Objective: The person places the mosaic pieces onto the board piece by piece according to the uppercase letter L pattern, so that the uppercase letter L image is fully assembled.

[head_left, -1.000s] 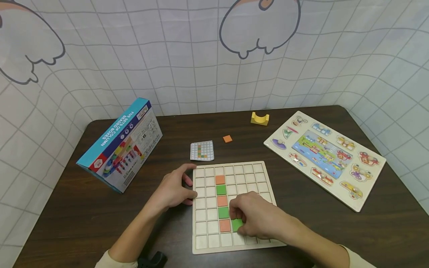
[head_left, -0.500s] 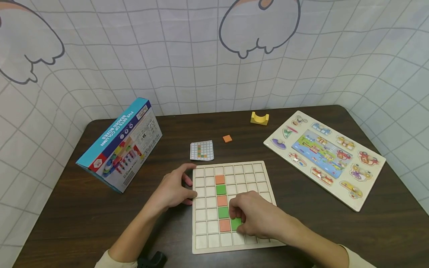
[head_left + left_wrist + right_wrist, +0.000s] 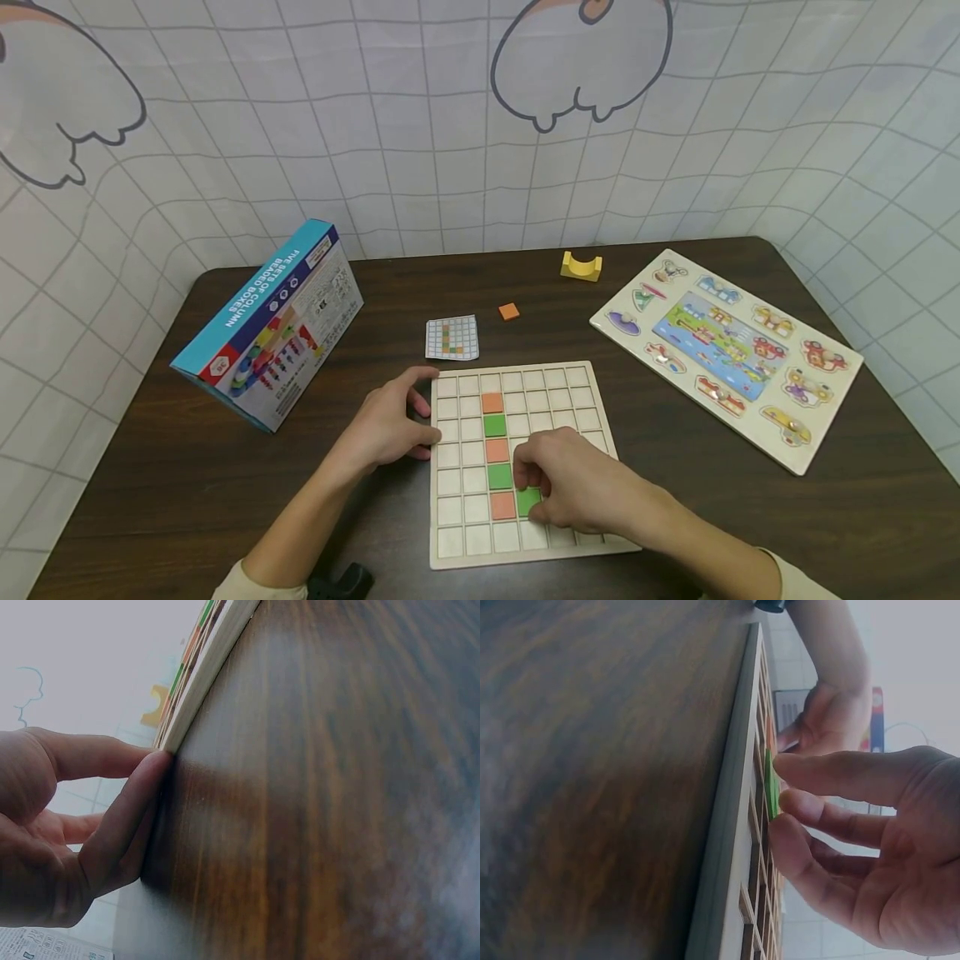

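Note:
In the head view a wooden grid board (image 3: 450,542) lies in front of me. Orange and green square tiles alternate down its third column, ending in an orange tile (image 3: 503,505). Just right of that one is another green tile (image 3: 528,502), partly covered by my right hand (image 3: 581,483), whose thumb and curled fingers pinch it. The right wrist view has this green tile (image 3: 771,784) tilted a little at the fingertips, close over the grid. My left hand (image 3: 390,421) rests its thumb and fingertips against the board's left edge, as the left wrist view also shows.
Behind the board lie a small pattern card (image 3: 452,337) and a loose orange tile (image 3: 509,311). Farther back stands a yellow arch block (image 3: 581,266). A blue-and-white box (image 3: 277,325) is at left, a knobbed picture puzzle (image 3: 735,350) at right.
The green tile under my right fingers has shifted very slightly left and away from me. My left hand and the board stay where they were.

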Demonstrator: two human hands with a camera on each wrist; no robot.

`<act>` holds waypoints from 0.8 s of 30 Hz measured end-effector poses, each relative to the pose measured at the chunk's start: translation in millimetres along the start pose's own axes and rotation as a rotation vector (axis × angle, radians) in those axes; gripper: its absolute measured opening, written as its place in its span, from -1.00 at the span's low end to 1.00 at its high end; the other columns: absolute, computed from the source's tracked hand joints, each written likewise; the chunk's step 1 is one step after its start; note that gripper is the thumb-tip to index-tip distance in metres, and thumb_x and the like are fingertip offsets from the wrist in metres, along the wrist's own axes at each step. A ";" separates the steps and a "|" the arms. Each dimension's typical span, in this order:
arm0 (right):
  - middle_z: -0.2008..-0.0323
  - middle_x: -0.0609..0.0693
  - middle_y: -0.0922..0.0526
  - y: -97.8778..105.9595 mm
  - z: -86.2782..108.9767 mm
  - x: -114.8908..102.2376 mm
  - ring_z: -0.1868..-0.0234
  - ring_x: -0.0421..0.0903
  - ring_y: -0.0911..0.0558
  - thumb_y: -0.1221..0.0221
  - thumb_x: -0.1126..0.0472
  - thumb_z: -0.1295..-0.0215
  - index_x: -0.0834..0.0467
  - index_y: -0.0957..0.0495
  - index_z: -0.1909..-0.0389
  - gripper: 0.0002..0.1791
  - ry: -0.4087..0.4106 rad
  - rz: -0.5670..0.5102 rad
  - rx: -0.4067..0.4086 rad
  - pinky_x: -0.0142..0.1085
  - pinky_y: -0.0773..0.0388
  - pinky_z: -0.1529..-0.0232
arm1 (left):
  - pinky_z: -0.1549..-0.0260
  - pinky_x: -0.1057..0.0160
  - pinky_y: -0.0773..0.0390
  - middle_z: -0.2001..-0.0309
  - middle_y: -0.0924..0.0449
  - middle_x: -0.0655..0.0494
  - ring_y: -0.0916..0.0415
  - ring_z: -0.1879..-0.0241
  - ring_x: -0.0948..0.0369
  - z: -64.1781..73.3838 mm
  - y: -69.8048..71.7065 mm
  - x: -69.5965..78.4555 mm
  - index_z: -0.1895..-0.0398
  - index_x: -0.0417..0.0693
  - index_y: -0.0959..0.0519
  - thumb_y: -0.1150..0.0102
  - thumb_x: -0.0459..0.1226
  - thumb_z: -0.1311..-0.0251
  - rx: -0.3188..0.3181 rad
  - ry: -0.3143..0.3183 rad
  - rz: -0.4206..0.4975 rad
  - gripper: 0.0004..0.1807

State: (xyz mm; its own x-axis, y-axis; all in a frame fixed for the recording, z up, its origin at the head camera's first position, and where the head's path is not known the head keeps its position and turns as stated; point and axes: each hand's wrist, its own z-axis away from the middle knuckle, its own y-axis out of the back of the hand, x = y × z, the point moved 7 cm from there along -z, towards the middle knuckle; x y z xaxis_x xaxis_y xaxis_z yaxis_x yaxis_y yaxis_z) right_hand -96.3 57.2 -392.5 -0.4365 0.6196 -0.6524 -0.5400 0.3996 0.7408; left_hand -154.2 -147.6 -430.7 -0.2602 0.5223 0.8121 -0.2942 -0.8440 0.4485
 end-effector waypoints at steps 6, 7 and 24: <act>0.53 -0.18 -0.55 1.6 -0.7 0.5 0.48 -0.36 -0.44 -0.51 0.42 0.13 0.04 -0.60 0.45 -0.68 0.002 0.014 0.005 -0.49 -0.50 0.46 | 0.54 0.16 -0.81 0.11 -0.47 -0.15 -0.66 0.51 0.11 -0.6 0.0 -0.5 -0.49 0.03 -0.37 -0.47 -0.58 0.02 0.003 -0.004 0.005 -0.07; 0.52 -0.18 -0.55 1.9 -1.0 0.8 0.48 -0.36 -0.44 -0.51 0.42 0.13 0.04 -0.61 0.44 -0.69 0.000 0.014 0.006 -0.50 -0.50 0.45 | 0.54 0.16 -0.81 0.11 -0.48 -0.15 -0.66 0.51 0.12 -0.6 0.1 -0.3 -0.49 0.02 -0.38 -0.47 -0.58 0.02 0.003 -0.007 0.005 -0.07; 0.49 -0.18 -0.59 5.6 -1.1 7.2 0.46 -0.33 -0.51 -0.51 0.40 0.10 0.03 -0.61 0.44 -0.70 -0.005 -0.028 0.017 -0.49 -0.55 0.42 | 0.56 0.18 -0.80 0.12 -0.48 -0.14 -0.64 0.51 0.11 1.1 0.1 0.7 -0.46 0.02 -0.40 -0.46 -0.57 0.00 0.012 -0.011 -0.016 -0.10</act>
State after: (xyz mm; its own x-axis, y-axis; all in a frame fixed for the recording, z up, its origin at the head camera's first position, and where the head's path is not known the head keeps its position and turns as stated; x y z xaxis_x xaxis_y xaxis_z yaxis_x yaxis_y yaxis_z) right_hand -103.2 63.2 -393.3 -0.4175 0.6111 -0.6725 -0.5400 0.4283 0.7245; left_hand -153.4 -147.5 -429.7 -0.2454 0.5344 0.8088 -0.2870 -0.8370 0.4660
